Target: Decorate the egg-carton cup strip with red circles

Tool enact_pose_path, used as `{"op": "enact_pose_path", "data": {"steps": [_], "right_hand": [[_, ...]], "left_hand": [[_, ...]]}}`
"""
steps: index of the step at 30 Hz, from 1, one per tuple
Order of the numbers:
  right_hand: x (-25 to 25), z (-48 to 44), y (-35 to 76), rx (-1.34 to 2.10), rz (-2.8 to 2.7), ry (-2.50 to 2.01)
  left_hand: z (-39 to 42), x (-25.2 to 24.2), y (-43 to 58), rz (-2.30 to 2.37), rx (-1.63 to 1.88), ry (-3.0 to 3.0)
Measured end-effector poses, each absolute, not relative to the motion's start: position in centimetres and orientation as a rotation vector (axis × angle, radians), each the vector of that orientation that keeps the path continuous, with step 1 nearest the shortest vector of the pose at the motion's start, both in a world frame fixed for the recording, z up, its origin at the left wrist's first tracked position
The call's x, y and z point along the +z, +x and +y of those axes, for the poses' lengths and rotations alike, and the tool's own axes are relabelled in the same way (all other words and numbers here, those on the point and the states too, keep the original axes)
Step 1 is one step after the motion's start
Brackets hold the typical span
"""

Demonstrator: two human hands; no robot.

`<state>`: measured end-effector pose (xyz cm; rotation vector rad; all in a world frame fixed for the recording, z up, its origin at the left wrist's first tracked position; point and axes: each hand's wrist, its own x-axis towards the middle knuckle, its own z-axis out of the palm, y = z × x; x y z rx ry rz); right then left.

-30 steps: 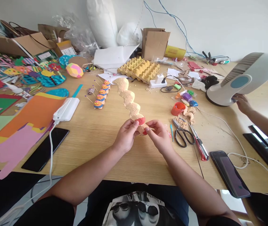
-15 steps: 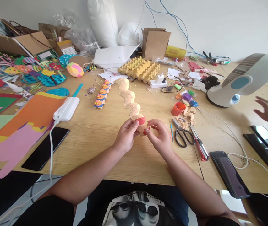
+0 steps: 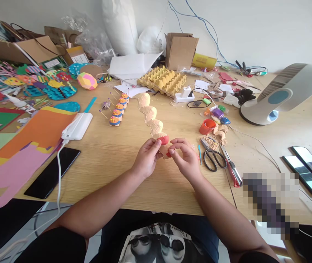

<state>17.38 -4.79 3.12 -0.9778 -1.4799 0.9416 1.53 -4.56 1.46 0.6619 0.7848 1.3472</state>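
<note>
A pale, bumpy strip of egg-carton cups (image 3: 150, 116) stands out over the table in front of me, with red material on its near end. My left hand (image 3: 147, 157) grips that near end, thumb beside the red patch. My right hand (image 3: 183, 157) is at the right edge of the same end, thumb and index finger pinched on a small red piece (image 3: 169, 154). Beyond the strip, to the left, sits a finished-looking row of orange and blue cups (image 3: 119, 109) with pins stuck in it.
Right of my hands lie black scissors (image 3: 213, 155), a red cutter (image 3: 235, 173), a red cup (image 3: 207, 126) and clay packets (image 3: 218, 112). A white fan (image 3: 279, 95) stands farther right. Colored paper (image 3: 48, 128), a power bank (image 3: 77, 126) and a phone (image 3: 53, 173) are left.
The other person's hand at the right edge has left the view. My right thumb and fingers have closed slightly at the strip's red end. The phone at lower right is now pixelated.
</note>
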Motion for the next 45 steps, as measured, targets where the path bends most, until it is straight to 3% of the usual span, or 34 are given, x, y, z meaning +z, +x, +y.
{"op": "enact_pose_path", "data": {"steps": [14,23,30,38,45], "right_hand": [[3.1,-4.7,18.0,0.814,-1.528,-0.951],[3.1,-4.5,18.9,-0.062,-1.943,-0.889],[3.3,-4.4,19.1,-0.384,-2.011,-0.79],[3.4,-4.6,19.0,-0.354,-2.075,-0.819],[3.7,-4.8,18.7,0.01,-2.058,-0.907]], "left_hand": [[-4.5,1.4,1.5,0.794,1.357,0.618],[-4.5,1.6,1.5,0.798,1.352,0.625],[-4.6,1.6,1.4,0.777,1.346,0.631],[-4.5,1.6,1.4,0.737,1.367,0.64],[-4.5,1.9,1.3,0.756,1.385,0.612]]}}
